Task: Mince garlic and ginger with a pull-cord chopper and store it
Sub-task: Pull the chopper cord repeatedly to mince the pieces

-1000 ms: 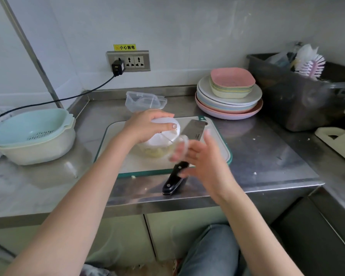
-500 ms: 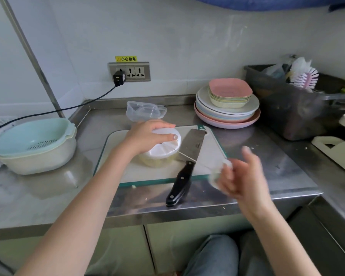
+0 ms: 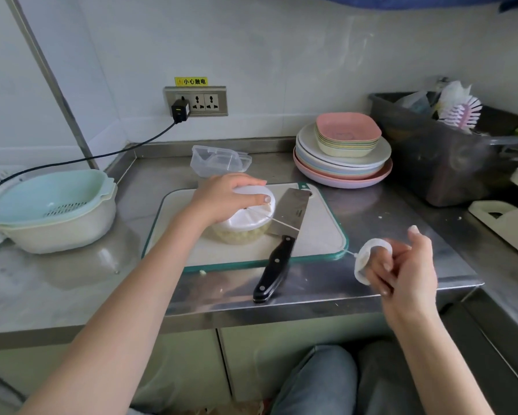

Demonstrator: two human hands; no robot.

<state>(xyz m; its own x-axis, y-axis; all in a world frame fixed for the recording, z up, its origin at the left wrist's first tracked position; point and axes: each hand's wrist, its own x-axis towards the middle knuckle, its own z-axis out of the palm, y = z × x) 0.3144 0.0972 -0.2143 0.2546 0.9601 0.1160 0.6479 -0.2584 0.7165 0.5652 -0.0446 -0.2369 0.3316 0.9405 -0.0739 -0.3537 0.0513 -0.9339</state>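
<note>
Chopper (image 3: 245, 223) on cutting board (image 3: 320, 244), left hand (image 3: 222, 199) curled over lid. Right hand (image 3: 401, 265) pinches pull ring (image 3: 368, 259), cord taut across cleaver (image 3: 281, 235) lying right of chopper. Clear container (image 3: 219, 160) behind chopper.

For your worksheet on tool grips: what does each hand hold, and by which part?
The left hand grips the chopper by its white lid. The right hand holds the pull handle at the cord's end, fingers curled round it.

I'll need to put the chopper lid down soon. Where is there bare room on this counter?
Bare steel lies between the colander bowl and the cutting board, and right of the board below the plates. The board itself is crowded by the chopper and cleaver.
</note>
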